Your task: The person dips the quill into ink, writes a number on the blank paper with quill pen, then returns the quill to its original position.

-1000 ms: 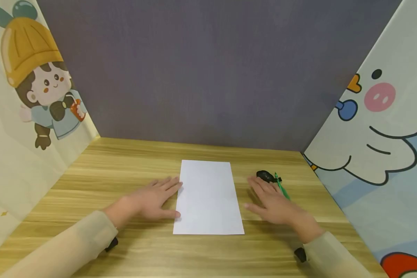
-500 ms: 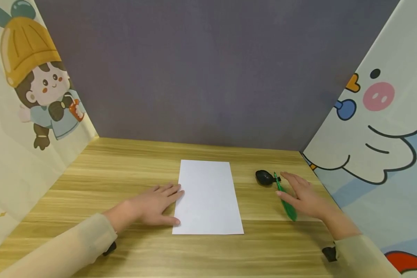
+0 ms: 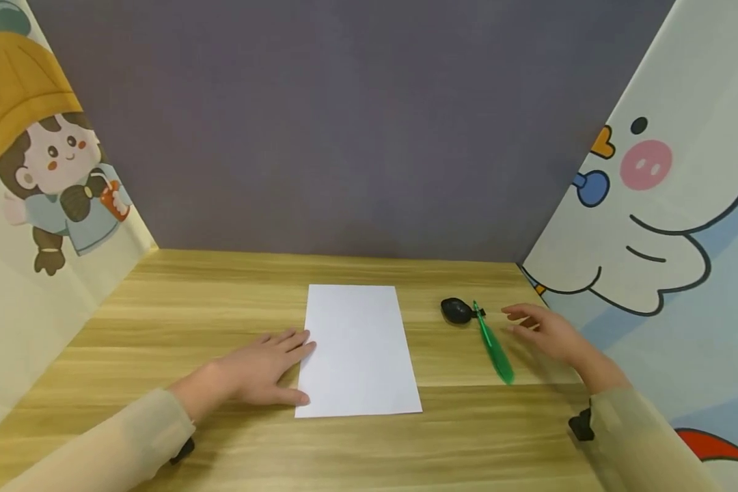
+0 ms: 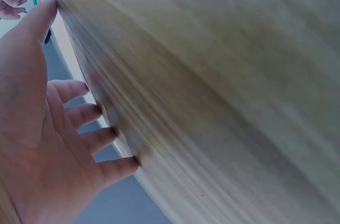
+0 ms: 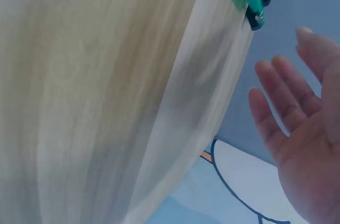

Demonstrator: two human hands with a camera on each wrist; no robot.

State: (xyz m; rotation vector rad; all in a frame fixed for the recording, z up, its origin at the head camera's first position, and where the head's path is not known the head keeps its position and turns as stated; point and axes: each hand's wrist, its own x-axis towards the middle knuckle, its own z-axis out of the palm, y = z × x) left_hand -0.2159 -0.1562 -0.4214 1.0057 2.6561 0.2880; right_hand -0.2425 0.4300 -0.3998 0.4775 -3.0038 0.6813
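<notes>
1. The left hand (image 3: 260,367) lay flat on the worktop (image 3: 221,301), fingers (image 4: 79,115) straight and spread, holding nothing. Its fingertips and thumb touched the left edge of the sheet of paper (image 3: 358,348), near the sheet's near left corner.
2. The sheet of paper lay flat, long side running away from the person, with no fold or curl visible. Judged light, thin and limp; it would likely slide on the smooth worktop unless pressed down, and it would crease easily. An edge or corner appears the sound place to take hold.
3. The green pen (image 3: 492,347) lay to the right of the sheet, well apart from it, pointing away from the person. Judged light, stiff and smooth, and apt to roll; the mid-barrel appears the best grip.
4. The right hand (image 3: 550,333) hovered just right of the pen, fingers (image 5: 281,123) relaxed and open, gripping nothing. No contact with the pen was evident.
5. A small black object (image 3: 456,310) sat at the pen's far tip, right of the sheet's far end. Whether it touched the pen could not be determined, nor what it was.
</notes>
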